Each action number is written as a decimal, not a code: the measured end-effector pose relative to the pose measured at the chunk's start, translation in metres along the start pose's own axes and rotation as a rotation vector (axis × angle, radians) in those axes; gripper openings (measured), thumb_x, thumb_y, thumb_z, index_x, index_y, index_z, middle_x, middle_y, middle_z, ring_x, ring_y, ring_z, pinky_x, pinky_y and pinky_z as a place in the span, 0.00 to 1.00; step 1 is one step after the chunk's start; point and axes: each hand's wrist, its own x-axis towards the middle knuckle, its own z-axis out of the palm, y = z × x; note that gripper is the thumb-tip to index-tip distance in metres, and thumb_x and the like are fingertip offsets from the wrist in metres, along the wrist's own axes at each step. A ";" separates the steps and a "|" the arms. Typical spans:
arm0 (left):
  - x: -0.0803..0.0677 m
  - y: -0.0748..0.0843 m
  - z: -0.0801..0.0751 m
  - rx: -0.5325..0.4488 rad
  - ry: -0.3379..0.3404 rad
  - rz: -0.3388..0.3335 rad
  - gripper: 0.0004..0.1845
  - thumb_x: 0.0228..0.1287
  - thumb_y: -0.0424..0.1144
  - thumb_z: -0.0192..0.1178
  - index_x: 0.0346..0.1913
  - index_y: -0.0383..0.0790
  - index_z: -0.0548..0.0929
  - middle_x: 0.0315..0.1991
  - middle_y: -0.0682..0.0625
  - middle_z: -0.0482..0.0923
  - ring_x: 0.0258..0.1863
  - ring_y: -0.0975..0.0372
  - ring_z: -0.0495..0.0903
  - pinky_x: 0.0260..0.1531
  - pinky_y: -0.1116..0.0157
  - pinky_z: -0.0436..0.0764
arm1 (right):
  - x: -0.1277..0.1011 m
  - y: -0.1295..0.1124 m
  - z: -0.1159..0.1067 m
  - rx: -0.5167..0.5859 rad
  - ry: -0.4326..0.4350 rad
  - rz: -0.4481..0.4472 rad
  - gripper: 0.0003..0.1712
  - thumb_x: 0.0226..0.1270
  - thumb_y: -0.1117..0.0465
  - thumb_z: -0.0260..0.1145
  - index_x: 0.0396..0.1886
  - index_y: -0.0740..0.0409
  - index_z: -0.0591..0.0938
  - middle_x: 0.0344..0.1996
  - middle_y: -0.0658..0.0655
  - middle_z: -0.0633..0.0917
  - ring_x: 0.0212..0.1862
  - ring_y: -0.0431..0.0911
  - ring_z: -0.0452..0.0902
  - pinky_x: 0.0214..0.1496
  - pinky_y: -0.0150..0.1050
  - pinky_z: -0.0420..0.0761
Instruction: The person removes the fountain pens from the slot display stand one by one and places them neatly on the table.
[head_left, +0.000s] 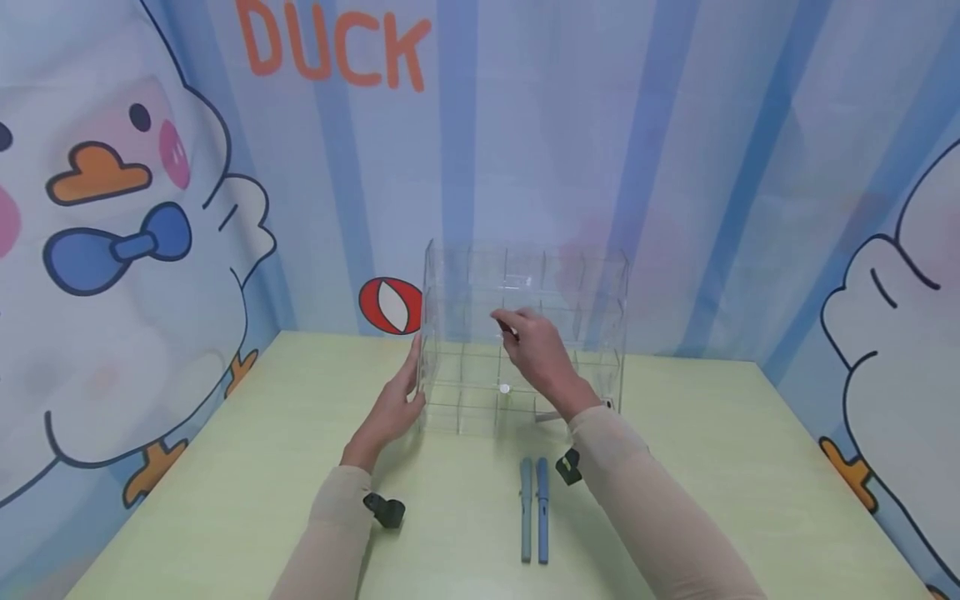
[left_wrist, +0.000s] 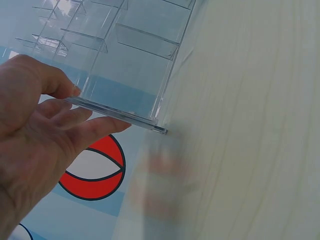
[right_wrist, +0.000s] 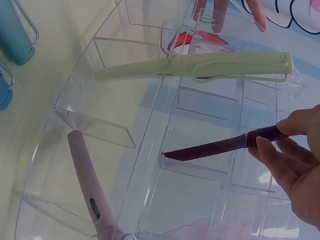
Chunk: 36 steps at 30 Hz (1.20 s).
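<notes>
A clear acrylic rack (head_left: 461,385) with several compartments stands upright on the table. My left hand (head_left: 390,408) grips its left side panel, thumb at the front edge and fingers along the outside. My right hand (head_left: 536,346) pinches one end of a dark maroon pen (right_wrist: 210,148), whose other end points into a compartment above the bottom row. In the right wrist view, a pale green pen (right_wrist: 185,67) lies in one compartment near the dark one. Lower down, a mauve pen (right_wrist: 87,175) lies in another compartment.
On the table in front of the rack lie a grey-green pen (head_left: 527,508) and a blue pen (head_left: 543,510), side by side. Behind the rack hangs a striped curtain (head_left: 502,150) with cartoon ducks. The pale wooden table (head_left: 697,467) extends to both sides.
</notes>
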 end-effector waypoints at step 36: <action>0.000 0.000 0.000 -0.004 0.004 0.005 0.49 0.68 0.20 0.47 0.81 0.54 0.35 0.81 0.52 0.37 0.77 0.50 0.50 0.72 0.49 0.58 | 0.000 0.008 -0.005 0.008 0.172 0.243 0.23 0.61 0.74 0.67 0.56 0.58 0.86 0.36 0.64 0.87 0.37 0.56 0.83 0.35 0.44 0.86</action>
